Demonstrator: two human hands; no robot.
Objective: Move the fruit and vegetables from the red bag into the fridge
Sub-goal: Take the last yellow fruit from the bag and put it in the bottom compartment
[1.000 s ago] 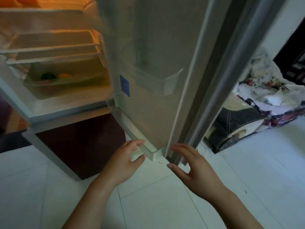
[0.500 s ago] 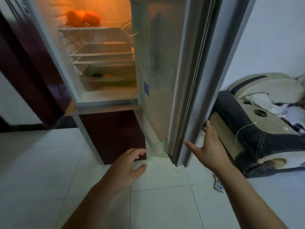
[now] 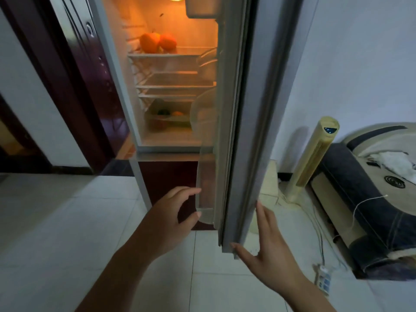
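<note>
Since a second ago the fridge door (image 3: 245, 113) has swung from standing wide toward closing, so that it is now seen nearly edge-on, and the right hand (image 3: 267, 251) has shifted from below the door's corner to its outer face. Only the head view is given. That hand lies flat on the door's lower outer edge, fingers (image 3: 262, 213) straight and pressed together, thumb at the bottom corner; it holds nothing. The left hand (image 3: 171, 219) hovers just beside the inner door rack (image 3: 206, 192), fingers curled and spread, also empty; whether it touches the rack I cannot tell.

Inside the lit fridge (image 3: 171, 86), two orange fruits (image 3: 157, 42) sit on the top shelf, and a green and an orange item lie in the crisper drawer (image 3: 167, 117) at the bottom, too blurred to name. The red bag is not in view. With produce inside, both hands empty and the door coming round, I judge the loading is done or nearly so and this is the closing push.

Underfoot is pale tiled floor (image 3: 67, 233). A dark wooden door (image 3: 74, 86) stands left of the fridge. To the right, a cream tower fan (image 3: 315, 158) stands against the white wall, just beside a dark-and-cream sofa (image 3: 360, 203), and a power strip (image 3: 323, 278) with cords lies on the tiles near the right forearm.
</note>
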